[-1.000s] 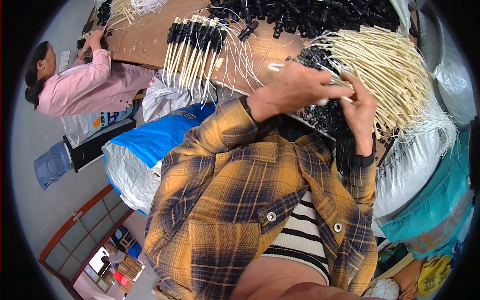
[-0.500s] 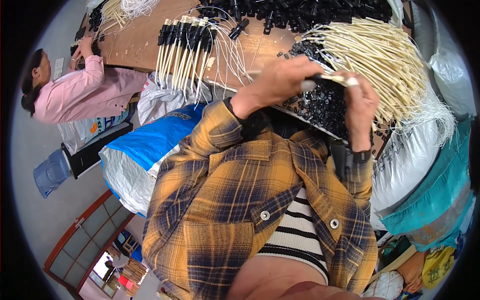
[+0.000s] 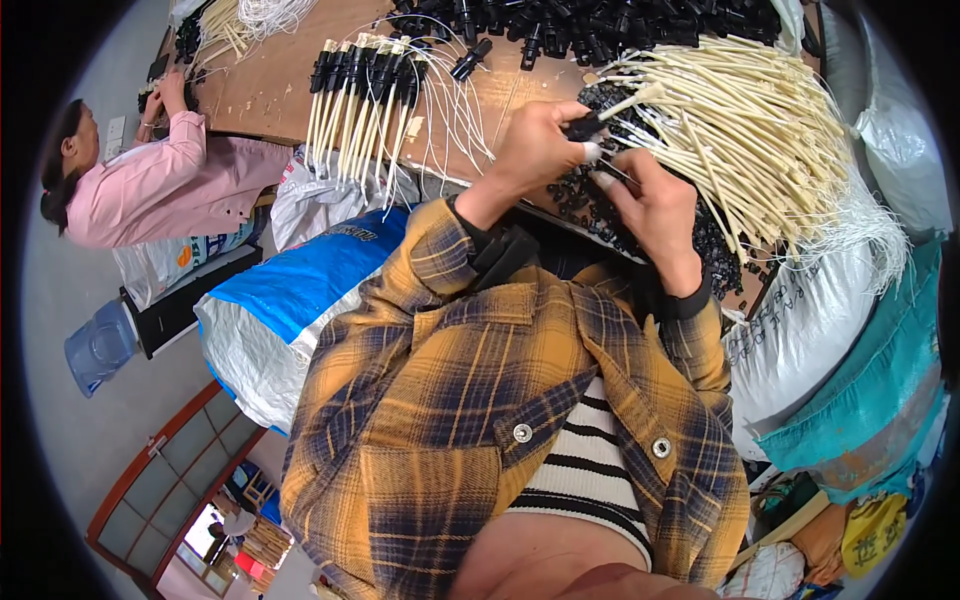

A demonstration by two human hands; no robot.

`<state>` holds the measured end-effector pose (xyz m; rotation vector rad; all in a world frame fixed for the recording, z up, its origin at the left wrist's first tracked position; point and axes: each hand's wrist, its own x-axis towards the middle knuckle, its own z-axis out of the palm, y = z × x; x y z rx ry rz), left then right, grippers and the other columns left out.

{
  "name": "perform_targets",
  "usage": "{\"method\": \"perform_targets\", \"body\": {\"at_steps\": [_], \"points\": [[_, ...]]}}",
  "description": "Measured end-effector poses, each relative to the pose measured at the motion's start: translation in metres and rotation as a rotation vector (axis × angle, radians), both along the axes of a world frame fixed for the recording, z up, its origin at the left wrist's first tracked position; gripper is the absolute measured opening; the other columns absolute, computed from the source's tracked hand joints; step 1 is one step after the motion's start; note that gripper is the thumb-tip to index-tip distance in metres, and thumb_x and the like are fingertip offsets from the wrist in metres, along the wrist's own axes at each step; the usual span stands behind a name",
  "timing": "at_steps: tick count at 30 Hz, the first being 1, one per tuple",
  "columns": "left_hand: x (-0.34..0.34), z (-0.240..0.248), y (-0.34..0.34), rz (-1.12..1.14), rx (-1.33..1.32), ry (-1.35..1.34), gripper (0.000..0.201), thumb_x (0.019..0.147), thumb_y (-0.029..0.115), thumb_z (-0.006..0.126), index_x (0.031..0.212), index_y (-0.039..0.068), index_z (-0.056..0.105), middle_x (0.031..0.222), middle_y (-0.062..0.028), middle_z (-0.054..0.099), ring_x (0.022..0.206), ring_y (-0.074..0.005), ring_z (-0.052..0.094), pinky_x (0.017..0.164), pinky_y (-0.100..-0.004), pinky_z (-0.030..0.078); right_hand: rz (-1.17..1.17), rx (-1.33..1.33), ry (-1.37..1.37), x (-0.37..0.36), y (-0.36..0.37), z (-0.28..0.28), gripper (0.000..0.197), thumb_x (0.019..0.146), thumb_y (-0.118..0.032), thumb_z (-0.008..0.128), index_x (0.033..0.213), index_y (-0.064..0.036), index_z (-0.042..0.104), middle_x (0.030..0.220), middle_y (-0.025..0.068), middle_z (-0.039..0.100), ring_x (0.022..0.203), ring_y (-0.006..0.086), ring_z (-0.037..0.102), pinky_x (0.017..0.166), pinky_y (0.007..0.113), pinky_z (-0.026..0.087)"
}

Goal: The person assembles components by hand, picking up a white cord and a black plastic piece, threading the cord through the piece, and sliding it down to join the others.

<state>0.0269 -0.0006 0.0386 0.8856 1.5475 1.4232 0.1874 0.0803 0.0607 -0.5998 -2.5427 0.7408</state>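
My left hand (image 3: 540,150) is closed around a black plastic fitting (image 3: 583,128). From that fitting a cream-coloured tube (image 3: 632,101) sticks out to the upper right. Close beside it, my right hand (image 3: 658,205) pinches thumb and fingers together just below the fitting; what lies between them is too small to make out. Pale wraps cover some fingertips. Under both hands spreads a heap of small black parts (image 3: 610,215). A large pile of cream tubes (image 3: 750,130) with white cords lies right of my hands.
Black fittings (image 3: 640,25) are heaped at the table's far side. Left of my hands, a row of joined tubes and fittings (image 3: 365,85) lies on the wooden table (image 3: 270,95). A blue sack (image 3: 290,290) stands left. Another person in pink (image 3: 160,190) works at far left.
My right hand has moved left and down, closer to my left hand. The tube, earlier stretched sideways between both hands, now points to the upper right from my left hand.
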Motion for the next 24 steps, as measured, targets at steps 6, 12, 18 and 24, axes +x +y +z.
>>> {"method": "perform_targets", "body": {"at_steps": [6, 12, 18, 24], "points": [[-0.008, 0.001, -0.009, -0.095, -0.001, 0.655, 0.034, 0.073, -0.005, 0.056, 0.106, 0.000, 0.061, 0.090, -0.0132, 0.066, 0.079, -0.0280, 0.062, 0.072, -0.0359, 0.048, -0.128, 0.028, 0.077, 0.003, 0.005, -0.005, 0.011, 0.079, -0.010, 0.068, 0.090, -0.0082, 0.070, 0.059, 0.0081, 0.060, 0.050, 0.0163, 0.058, 0.049, 0.029, 0.045], [-0.006, -0.002, -0.011, -0.093, 0.049, 0.820, 0.026, 0.076, 0.003, 0.057, 0.099, 0.007, 0.065, 0.087, -0.0137, 0.065, 0.083, -0.0335, 0.063, 0.068, -0.0415, 0.048, -0.135, 0.048, 0.093, 0.000, 0.006, -0.002, 0.012, 0.079, -0.009, 0.066, 0.090, -0.0088, 0.069, 0.057, 0.0082, 0.058, 0.047, 0.0170, 0.056, 0.047, 0.029, 0.044], [0.001, 0.001, -0.011, -0.124, 0.078, 0.865, 0.035, 0.071, -0.003, 0.050, 0.101, 0.007, 0.066, 0.086, -0.0145, 0.065, 0.084, -0.0338, 0.063, 0.068, -0.0432, 0.048, -0.089, -0.048, 0.068, 0.000, 0.003, -0.009, 0.011, 0.081, -0.010, 0.067, 0.091, -0.0083, 0.069, 0.059, 0.0092, 0.059, 0.049, 0.0170, 0.056, 0.049, 0.029, 0.044], [0.001, 0.012, -0.008, -0.268, 0.061, 0.735, 0.039, 0.072, -0.005, 0.050, 0.108, 0.006, 0.062, 0.092, -0.0160, 0.066, 0.090, -0.0348, 0.062, 0.074, -0.0422, 0.048, -0.009, -0.222, 0.095, 0.001, 0.000, -0.002, 0.015, 0.085, -0.007, 0.062, 0.100, -0.0062, 0.063, 0.068, 0.0123, 0.062, 0.056, 0.0249, 0.061, 0.053, 0.032, 0.047]]}}
